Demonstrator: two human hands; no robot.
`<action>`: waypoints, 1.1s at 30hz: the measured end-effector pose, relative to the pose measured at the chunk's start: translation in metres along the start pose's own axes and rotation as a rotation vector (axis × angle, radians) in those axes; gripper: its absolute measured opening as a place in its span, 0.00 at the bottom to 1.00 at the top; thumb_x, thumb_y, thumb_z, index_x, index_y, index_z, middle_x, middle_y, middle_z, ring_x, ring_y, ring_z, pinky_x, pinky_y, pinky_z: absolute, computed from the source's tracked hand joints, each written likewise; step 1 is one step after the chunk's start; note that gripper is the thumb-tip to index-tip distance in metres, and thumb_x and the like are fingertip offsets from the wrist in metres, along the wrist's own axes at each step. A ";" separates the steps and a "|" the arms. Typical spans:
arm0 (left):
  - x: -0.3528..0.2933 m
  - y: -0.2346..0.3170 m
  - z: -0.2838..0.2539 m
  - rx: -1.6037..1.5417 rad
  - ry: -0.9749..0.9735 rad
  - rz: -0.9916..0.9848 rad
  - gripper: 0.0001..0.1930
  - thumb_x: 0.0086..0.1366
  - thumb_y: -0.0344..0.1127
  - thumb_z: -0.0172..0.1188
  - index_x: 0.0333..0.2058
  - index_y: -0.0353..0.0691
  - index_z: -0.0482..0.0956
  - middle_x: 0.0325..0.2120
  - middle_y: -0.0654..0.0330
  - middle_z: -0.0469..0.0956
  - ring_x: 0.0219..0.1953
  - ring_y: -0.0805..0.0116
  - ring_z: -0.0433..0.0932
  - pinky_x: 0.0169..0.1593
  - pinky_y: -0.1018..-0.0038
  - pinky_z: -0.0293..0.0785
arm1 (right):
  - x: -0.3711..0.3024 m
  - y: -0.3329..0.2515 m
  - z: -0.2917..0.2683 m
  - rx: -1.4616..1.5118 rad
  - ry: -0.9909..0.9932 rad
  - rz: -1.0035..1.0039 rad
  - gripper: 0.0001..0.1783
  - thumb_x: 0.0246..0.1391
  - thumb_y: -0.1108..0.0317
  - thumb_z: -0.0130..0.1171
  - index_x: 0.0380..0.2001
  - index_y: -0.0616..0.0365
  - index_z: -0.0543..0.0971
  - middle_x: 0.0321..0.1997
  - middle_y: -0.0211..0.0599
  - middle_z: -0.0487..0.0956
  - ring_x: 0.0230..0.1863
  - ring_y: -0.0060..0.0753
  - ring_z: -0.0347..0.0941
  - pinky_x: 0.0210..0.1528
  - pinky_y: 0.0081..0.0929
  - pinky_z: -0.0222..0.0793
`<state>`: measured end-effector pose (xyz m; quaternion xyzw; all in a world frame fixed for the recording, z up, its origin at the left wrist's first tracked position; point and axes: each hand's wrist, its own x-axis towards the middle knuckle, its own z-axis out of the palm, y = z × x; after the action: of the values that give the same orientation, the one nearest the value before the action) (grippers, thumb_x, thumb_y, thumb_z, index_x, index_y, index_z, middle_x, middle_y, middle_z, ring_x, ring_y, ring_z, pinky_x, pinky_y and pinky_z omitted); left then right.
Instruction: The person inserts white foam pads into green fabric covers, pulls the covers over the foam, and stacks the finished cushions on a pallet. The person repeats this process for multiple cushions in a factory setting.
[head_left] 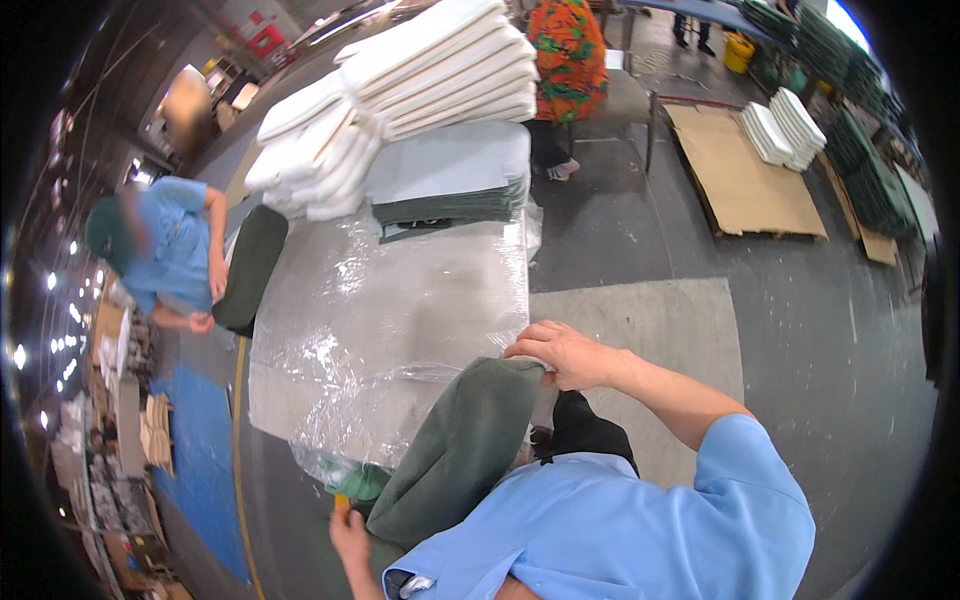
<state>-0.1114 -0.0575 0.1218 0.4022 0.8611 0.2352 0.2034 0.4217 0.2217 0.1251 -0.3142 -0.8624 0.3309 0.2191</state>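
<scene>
A long, dark green padded cushion (pixel 460 440) stands tilted against my body, at the near edge of the plastic-wrapped table (pixel 390 290). My right hand (pixel 565 355) is closed on its upper end, where a pale edge shows under the fingers. Low on the left, my left hand (pixel 350 538) is beside the cushion's bottom end, its fingers closed at a small yellow-orange thing (pixel 342 501) whose kind I cannot make out. Bunched green material (pixel 362 482) lies next to it at the table corner.
Tied white foam pads (pixel 440 60) and a stack of grey-green flat pieces (pixel 450 170) fill the table's far end. Across on the left, a co-worker (pixel 170 240) holds another dark green cushion (pixel 252 265). Cardboard (pixel 745 180) with white pads lies on the floor at far right.
</scene>
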 end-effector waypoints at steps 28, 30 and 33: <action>-0.011 0.391 0.089 0.008 -0.635 1.262 0.13 0.51 0.24 0.77 0.33 0.39 0.81 0.25 0.58 0.73 0.24 0.60 0.75 0.28 0.68 0.69 | -0.074 -0.032 0.128 2.218 0.205 0.234 0.36 0.74 0.37 0.45 0.66 0.55 0.74 0.69 0.39 0.77 0.71 0.44 0.70 0.75 0.49 0.57; -0.011 0.391 0.084 0.039 -0.633 1.311 0.13 0.52 0.25 0.77 0.33 0.39 0.81 0.24 0.58 0.73 0.24 0.60 0.75 0.28 0.68 0.69 | -0.072 -0.033 0.123 2.311 0.161 0.191 0.37 0.74 0.37 0.43 0.68 0.57 0.73 0.71 0.40 0.76 0.72 0.45 0.69 0.76 0.49 0.55; -0.006 0.389 0.076 0.105 -0.701 1.344 0.14 0.54 0.29 0.78 0.38 0.41 0.82 0.28 0.58 0.76 0.27 0.54 0.79 0.29 0.65 0.73 | -0.064 -0.039 0.118 2.349 0.210 0.207 0.37 0.74 0.37 0.44 0.67 0.59 0.73 0.70 0.40 0.76 0.71 0.45 0.69 0.76 0.47 0.54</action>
<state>0.1652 0.1766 0.2825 0.9007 0.3258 0.1257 0.2586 0.3821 0.1040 0.0605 -0.0141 0.0221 0.9093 0.4154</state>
